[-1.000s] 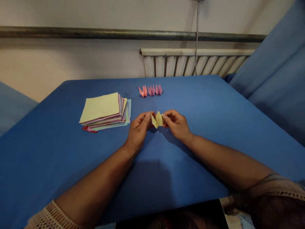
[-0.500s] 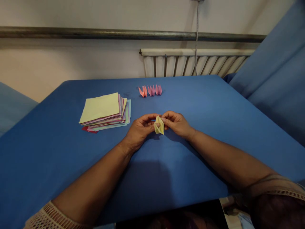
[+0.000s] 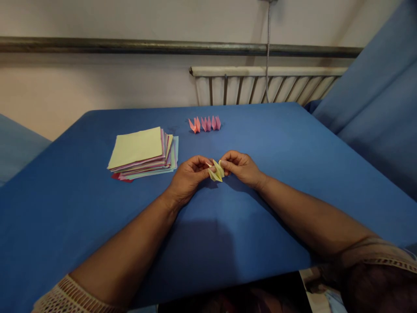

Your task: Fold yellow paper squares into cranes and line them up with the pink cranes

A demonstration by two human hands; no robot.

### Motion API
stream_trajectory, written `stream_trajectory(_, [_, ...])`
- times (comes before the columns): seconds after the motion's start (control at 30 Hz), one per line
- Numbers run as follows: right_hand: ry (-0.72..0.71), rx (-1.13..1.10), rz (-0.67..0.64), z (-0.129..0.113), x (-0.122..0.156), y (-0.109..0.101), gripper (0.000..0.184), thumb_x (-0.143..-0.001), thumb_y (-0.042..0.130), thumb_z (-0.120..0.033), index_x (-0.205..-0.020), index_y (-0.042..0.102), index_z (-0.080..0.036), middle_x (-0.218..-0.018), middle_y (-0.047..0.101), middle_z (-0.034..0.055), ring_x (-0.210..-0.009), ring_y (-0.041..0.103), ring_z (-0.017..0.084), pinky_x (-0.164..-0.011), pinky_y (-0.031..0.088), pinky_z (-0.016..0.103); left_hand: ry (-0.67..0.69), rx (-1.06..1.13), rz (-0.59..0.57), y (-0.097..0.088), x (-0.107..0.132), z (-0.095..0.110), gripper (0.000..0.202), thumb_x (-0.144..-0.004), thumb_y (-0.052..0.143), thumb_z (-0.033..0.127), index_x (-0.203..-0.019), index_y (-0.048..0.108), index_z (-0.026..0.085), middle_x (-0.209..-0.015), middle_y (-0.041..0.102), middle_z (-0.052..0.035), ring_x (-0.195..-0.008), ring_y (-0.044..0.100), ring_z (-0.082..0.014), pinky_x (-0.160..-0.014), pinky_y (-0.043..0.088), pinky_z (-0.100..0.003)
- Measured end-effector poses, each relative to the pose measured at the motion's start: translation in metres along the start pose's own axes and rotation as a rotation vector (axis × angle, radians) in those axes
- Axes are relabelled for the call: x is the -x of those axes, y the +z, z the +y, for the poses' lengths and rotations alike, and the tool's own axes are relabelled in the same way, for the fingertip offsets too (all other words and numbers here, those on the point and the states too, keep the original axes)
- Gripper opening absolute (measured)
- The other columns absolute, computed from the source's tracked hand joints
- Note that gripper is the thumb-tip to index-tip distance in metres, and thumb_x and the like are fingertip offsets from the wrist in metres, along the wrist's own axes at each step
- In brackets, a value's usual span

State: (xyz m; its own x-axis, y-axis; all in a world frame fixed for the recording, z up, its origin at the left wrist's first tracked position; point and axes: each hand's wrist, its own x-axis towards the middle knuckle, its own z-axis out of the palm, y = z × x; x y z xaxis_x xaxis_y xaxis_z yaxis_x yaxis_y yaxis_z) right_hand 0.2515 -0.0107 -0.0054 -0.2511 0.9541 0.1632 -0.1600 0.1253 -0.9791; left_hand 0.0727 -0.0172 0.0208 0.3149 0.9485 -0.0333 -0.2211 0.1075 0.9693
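Both grips pinch the yellow origami piece, left hand and right hand closed on opposite sides just above the tabletop; even, gentle tension seems best for crisp creases.

The fingers cover part of the folded yellow paper; the pink folded pieces are too small to identify.

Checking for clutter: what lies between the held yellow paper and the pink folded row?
Nothing: in the head view, only bare blue table separates the yellow paper from the pink row.
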Motion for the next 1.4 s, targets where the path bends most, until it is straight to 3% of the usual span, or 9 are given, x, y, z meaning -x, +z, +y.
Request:
stream_trajectory(0.2, [-0.028,0.019,0.041,0.007,-0.002,0.002,0.029,-0.076,0.071,-0.047,-0.076,0.060,-0.020,-0.066,0.061,-0.0039,-0.056,0.055,0.009,-0.057,0.048,0.025,0.103,-0.177,0.094,0.000,-0.002,-0.001,0.028,-0.058,0.087,0.031,-0.071,0.066,0.018,-0.073,0.067,0.0000,-0.069,0.062,-0.0129,-0.069,0.052,-0.026])
stream_trajectory(0.37, [-0.096,0.127,0.192,0.004,0.005,0.008,0.025,-0.079,0.071,-0.040,-0.093,0.060,-0.022,-0.078,0.064,-0.0032,-0.056,0.054,0.008,-0.053,0.042,0.023,0.172,-0.224,0.155,-0.001,-0.003,-0.003,0.022,-0.062,0.085,0.030,-0.072,0.068,0.019,-0.071,0.066,0.0007,-0.066,0.059,-0.0121,-0.066,0.050,-0.025])
stream_trajectory(0.47, [-0.136,0.209,0.156,0.002,0.011,0.013,0.026,-0.078,0.072,-0.038,-0.094,0.059,-0.022,-0.079,0.063,-0.0038,-0.052,0.049,0.006,-0.050,0.039,0.023,0.184,-0.224,0.168,-0.001,-0.003,-0.003,0.020,-0.064,0.083,0.029,-0.072,0.069,0.019,-0.073,0.067,0.0002,-0.068,0.060,-0.0124,-0.068,0.050,-0.025])
stream_trajectory(0.8, [-0.080,0.138,0.091,0.010,0.006,0.013,0.030,-0.075,0.075,-0.039,-0.093,0.060,-0.021,-0.074,0.059,-0.0041,-0.056,0.053,0.008,-0.052,0.041,0.023,0.196,-0.353,0.098,-0.006,-0.004,-0.010,0.019,-0.070,0.079,0.030,-0.078,0.068,0.018,-0.076,0.068,0.0003,-0.071,0.062,-0.0126,-0.070,0.050,-0.025])
stream_trajectory(1.0, [-0.089,0.160,0.025,0.013,0.005,0.007,0.023,-0.075,0.074,-0.034,-0.080,0.055,-0.021,-0.074,0.062,-0.0024,-0.061,0.059,0.011,-0.057,0.047,0.025,0.193,-0.536,0.019,-0.012,-0.005,-0.015,0.019,-0.076,0.073,0.035,-0.081,0.067,0.018,-0.079,0.070,-0.0005,-0.073,0.064,-0.0142,-0.073,0.051,-0.027])
stream_trajectory(1.23, [-0.059,0.298,-0.027,0.022,0.005,0.001,0.016,-0.077,0.067,-0.024,-0.087,0.055,-0.021,-0.071,0.058,-0.0049,-0.060,0.056,0.009,-0.060,0.048,0.024,0.066,-0.637,-0.041,-0.018,-0.007,-0.018,0.019,-0.075,0.070,0.035,-0.080,0.065,0.017,-0.073,0.065,0.0010,-0.065,0.059,-0.0121,-0.063,0.047,-0.025])
stream_trajectory(1.4, [-0.067,0.414,-0.117,0.018,0.006,0.000,0.008,-0.080,0.064,-0.022,-0.084,0.057,-0.020,-0.072,0.058,-0.0034,-0.061,0.055,0.009,-0.059,0.046,0.023,0.011,-0.659,-0.129,-0.022,-0.009,-0.013,0.016,-0.073,0.068,0.031,-0.079,0.066,0.017,-0.073,0.067,0.0001,-0.068,0.060,-0.0130,-0.067,0.047,-0.026])
